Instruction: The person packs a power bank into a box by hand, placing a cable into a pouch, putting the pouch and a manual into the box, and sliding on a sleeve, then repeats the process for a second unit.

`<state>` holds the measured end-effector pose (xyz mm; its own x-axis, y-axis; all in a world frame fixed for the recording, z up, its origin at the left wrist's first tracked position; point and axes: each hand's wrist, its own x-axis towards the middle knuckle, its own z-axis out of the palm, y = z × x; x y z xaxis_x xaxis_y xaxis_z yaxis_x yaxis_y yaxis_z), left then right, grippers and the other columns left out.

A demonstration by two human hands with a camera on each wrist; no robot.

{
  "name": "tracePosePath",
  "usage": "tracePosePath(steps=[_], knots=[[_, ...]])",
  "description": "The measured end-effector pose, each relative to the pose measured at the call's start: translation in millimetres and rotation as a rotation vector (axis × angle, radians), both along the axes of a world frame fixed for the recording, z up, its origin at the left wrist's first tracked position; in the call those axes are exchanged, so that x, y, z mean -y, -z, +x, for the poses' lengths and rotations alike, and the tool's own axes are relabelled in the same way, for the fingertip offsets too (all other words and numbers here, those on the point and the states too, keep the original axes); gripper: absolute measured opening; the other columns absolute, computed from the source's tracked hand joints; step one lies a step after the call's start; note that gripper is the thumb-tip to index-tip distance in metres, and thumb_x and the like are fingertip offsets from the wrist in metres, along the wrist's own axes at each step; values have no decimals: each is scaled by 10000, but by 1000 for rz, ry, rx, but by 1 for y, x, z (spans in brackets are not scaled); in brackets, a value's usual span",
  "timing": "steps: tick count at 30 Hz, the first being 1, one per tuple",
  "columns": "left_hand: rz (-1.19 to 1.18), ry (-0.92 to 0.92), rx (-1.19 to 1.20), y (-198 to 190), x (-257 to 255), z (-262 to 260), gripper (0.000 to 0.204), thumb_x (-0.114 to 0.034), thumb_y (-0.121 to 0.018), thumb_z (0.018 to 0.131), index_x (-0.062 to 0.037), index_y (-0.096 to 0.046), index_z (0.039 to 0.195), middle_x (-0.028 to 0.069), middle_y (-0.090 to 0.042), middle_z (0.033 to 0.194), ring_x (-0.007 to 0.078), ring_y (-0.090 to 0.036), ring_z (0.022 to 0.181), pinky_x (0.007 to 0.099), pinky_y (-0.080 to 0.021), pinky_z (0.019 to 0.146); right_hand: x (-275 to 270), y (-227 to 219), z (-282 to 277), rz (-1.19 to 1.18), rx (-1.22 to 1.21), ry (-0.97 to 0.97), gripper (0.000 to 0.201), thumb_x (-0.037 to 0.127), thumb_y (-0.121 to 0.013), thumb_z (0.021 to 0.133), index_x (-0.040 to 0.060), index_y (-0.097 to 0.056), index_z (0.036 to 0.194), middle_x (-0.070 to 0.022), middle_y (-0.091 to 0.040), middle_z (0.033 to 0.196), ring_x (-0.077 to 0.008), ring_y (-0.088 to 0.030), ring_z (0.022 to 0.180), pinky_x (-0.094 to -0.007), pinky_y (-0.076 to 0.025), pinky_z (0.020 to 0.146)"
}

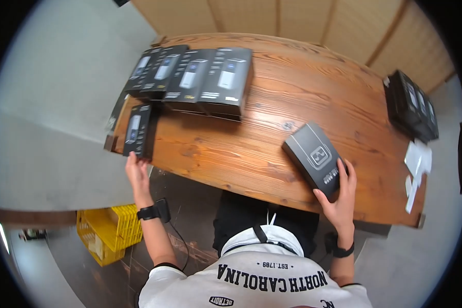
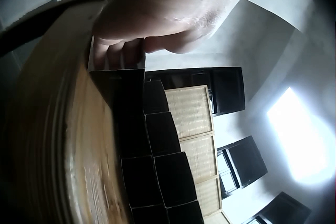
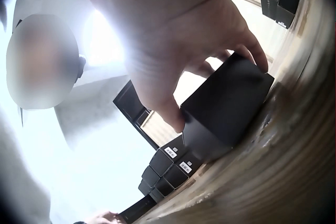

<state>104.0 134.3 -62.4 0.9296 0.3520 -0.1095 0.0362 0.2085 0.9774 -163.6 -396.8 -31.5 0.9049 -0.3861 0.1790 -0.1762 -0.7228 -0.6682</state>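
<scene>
In the head view, my right hand (image 1: 340, 197) grips a black product box (image 1: 313, 154) with a white line icon on its top face. The thumb lies along one side and the fingers along the opposite side; the right wrist view shows the same hold on the box (image 3: 231, 98), tilted against the wood. My left hand (image 1: 137, 174) is at the near end of a slim black box (image 1: 137, 131) at the table's left front corner. In the left wrist view, its fingers (image 2: 116, 55) press at that box's end, tips by the white-edged rim.
Several larger black boxes (image 1: 226, 79) stand in a row at the back left of the wooden table (image 1: 205, 146). More black boxes (image 1: 410, 105) sit at the right edge, near white paper scraps (image 1: 417, 164). A yellow crate (image 1: 105, 231) is on the floor at left.
</scene>
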Motion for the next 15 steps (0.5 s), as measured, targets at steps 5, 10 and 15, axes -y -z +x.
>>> tracePosePath(steps=[5,10,15], knots=[[283,-359,112,-9,27,-17,290,-162,-571,1032,-25,-554,1287,104,-632,1193,212,-618,1072,356,-506,897,0,-6,-4,11,1,4,813,235,-844,735,35,-502,1445,-248,-431,1491,-437,-442,1354,-490,-370,1120],[898,-386,435,-37,120,-69,300,-33,-526,1008,-10,-556,1305,118,-586,1301,216,-568,1196,349,-474,994,3,-24,-4,-79,-58,-44,749,197,-805,748,56,-526,1428,-228,-498,1451,-428,-449,1373,-525,-333,1161],[793,602,467,-46,218,-94,267,24,-548,949,-5,-656,1191,151,-669,1198,272,-639,1137,364,-480,1004,22,-27,2,-26,-42,-293,663,5,-651,758,69,-536,1408,-149,-562,1411,-352,-477,1381,-572,-263,1205]])
